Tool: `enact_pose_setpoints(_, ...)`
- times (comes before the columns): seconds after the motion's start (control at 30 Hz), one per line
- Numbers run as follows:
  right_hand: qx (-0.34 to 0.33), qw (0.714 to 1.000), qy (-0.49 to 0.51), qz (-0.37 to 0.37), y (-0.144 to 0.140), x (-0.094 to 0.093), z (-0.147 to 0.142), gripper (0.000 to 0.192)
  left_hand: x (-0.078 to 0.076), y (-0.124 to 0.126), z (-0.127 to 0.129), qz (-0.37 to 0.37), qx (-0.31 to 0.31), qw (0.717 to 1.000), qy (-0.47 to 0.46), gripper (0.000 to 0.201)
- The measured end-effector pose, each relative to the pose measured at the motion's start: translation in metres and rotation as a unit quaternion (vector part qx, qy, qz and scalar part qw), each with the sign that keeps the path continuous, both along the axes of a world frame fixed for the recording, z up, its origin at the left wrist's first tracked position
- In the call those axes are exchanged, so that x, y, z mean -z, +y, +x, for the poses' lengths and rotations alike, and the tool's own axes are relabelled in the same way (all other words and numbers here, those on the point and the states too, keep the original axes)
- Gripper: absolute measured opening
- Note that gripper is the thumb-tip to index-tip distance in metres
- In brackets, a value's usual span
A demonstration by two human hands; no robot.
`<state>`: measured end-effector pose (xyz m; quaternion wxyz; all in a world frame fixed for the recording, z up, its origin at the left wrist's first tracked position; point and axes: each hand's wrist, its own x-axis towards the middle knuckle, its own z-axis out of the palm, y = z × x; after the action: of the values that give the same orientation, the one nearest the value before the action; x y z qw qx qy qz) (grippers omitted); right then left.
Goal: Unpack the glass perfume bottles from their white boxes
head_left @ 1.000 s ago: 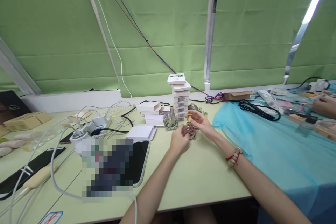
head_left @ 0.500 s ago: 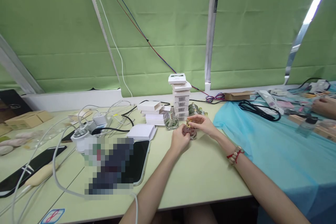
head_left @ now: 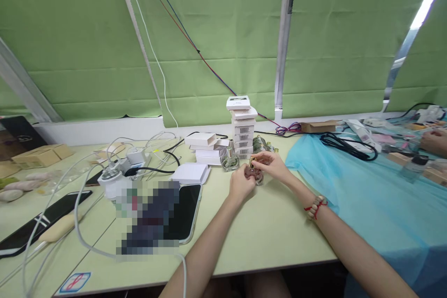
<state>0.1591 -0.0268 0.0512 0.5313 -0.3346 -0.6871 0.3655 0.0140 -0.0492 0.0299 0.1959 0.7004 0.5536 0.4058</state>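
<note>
Where both hands meet above the tabletop [head_left: 265,223]: small glass perfume bottle [head_left: 256,176], reddish contents, upright, cupped by closed left hand [head_left: 240,185]. Right hand [head_left: 270,164], from the right, pinches what appears to be its gold cap [head_left: 252,163] directly atop. Behind: second glass bottle [head_left: 230,161]; stacked white boxes [head_left: 242,128], closed, contents unseen.

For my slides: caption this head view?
Left hand steadies small bottle; right hand pinches its gold cap.

A small round glass bottle [head_left: 256,175] with brownish contents and gold cap [head_left: 252,162] stands upright on the table.
</note>
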Motion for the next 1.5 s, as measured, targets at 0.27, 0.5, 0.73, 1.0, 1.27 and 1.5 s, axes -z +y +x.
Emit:
enact_pose_setpoints(0.27, -0.037, 0.999, 0.019, -0.036, -0.001, 0.0, -0.002, 0.035, -0.001, -0.001, 0.001, 0.002, 0.0, 1.0, 0.01, 0.015)
enact_pose_setpoints(0.5, -0.032, 0.997, 0.043, -0.061, -0.002, -0.002, -0.002, 0.035, 0.002, 0.0, 0.0, 0.008, 0.003, 1.0, 0.001, 0.017)
enact_pose_setpoints(0.73, -0.022, 0.998, 0.031, -0.049, -0.001, 0.002, -0.002, 0.035, -0.001, -0.002, 0.001, 0.0, 0.005, 1.0, 0.003, 0.016)
enact_pose_setpoints(1.0, -0.033, 0.998, 0.03, -0.053, 0.001, 0.002, -0.003, 0.033, -0.003, -0.003, 0.0, -0.002, 0.0, 1.0, 0.029, 0.014)
enact_pose_setpoints(1.27, -0.033, 0.999, 0.002, -0.019, 0.003, 0.004, -0.001, 0.032, -0.005, -0.007, 0.005, 0.068, -0.008, 0.996, 0.061, 0.025)
enact_pose_setpoints(1.5, 0.037, 0.999, -0.011, 0.013, -0.003, -0.001, -0.005, 0.03, 0.001, 0.004, -0.005, 0.088, -0.012, 0.996, 0.03, 0.031)
